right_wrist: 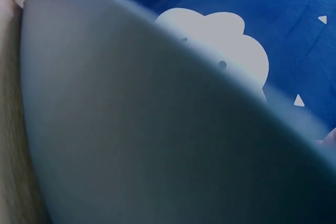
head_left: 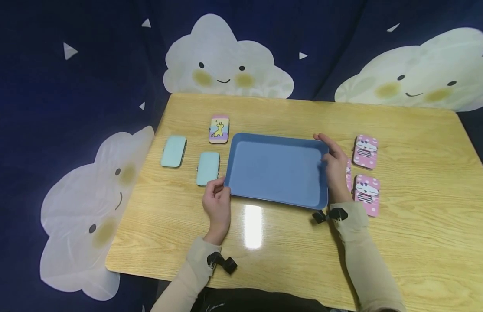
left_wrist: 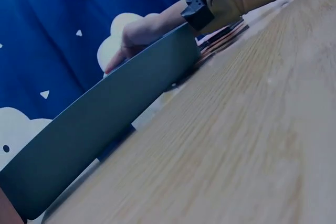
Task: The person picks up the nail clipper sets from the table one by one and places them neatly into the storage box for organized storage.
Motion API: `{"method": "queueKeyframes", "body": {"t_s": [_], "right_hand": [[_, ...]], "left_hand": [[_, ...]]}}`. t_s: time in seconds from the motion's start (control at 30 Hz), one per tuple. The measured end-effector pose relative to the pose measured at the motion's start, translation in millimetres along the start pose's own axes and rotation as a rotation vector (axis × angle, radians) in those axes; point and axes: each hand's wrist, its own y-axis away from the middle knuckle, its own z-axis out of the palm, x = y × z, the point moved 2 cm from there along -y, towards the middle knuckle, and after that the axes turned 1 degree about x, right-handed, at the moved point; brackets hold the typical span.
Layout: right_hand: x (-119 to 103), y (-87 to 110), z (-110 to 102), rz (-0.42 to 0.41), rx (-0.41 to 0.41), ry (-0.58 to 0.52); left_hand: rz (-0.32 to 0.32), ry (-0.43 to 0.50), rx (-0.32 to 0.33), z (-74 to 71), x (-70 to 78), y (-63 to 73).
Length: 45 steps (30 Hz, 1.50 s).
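A shallow blue rectangular tray point(head_left: 278, 171) with rounded corners lies level in front of me, nothing inside it. My left hand point(head_left: 218, 208) holds its near left corner, fingers curled at the rim. At the tray's right side my right hand point(head_left: 335, 169) grips the wall, thumb over the rim and fingers reaching towards the far corner. The left wrist view shows the tray's outer wall point(left_wrist: 105, 108) close over the tabletop, with a narrow gap beneath part of it. That wall point(right_wrist: 131, 114) fills most of the right wrist view, blurred.
Left of the tray lie two mint-green cases point(head_left: 173, 151) and a striped giraffe case point(head_left: 219, 129). On the right are pink cat-print cases point(head_left: 365, 151), one partly hidden by my right hand. The wooden table point(head_left: 429, 242) meets a dark blue cloud-print curtain point(head_left: 315, 30).
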Motion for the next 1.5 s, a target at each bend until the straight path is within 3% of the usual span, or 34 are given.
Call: {"method": "queueKeyframes", "body": {"t_s": [0.3, 0.57, 0.7, 0.93, 1.03, 1.33, 1.5], "right_hand": [[-7, 2.1, 7, 0.058, -0.036, 0.126], [-7, 2.0, 8, 0.006, -0.094, 0.260], [-11, 6.4, 6, 0.027, -0.150, 0.244], [0, 24.9, -4, 0.067, -0.249, 0.157], [10, 34.5, -9, 0.099, -0.277, 0.174], [21, 52.8, -19, 0.145, -0.280, 0.238], [27, 52.7, -20, 0.182, -0.242, 0.216]], "left_hand": [[-0.012, -0.057, -0.027, -8.0, -1.5, -3.6], [0.035, -0.104, -0.084, -11.6, -8.8, -11.2], [0.047, -0.135, -0.095, -10.2, -4.7, -10.5], [0.155, -0.225, -0.053, -11.2, -36.2, -13.3], [0.192, -0.237, -0.030, -12.3, -40.4, -13.2], [0.219, -0.262, -0.015, -11.4, -40.0, -14.0], [0.248, -0.234, -0.043, -10.6, -25.5, -13.5]]}}
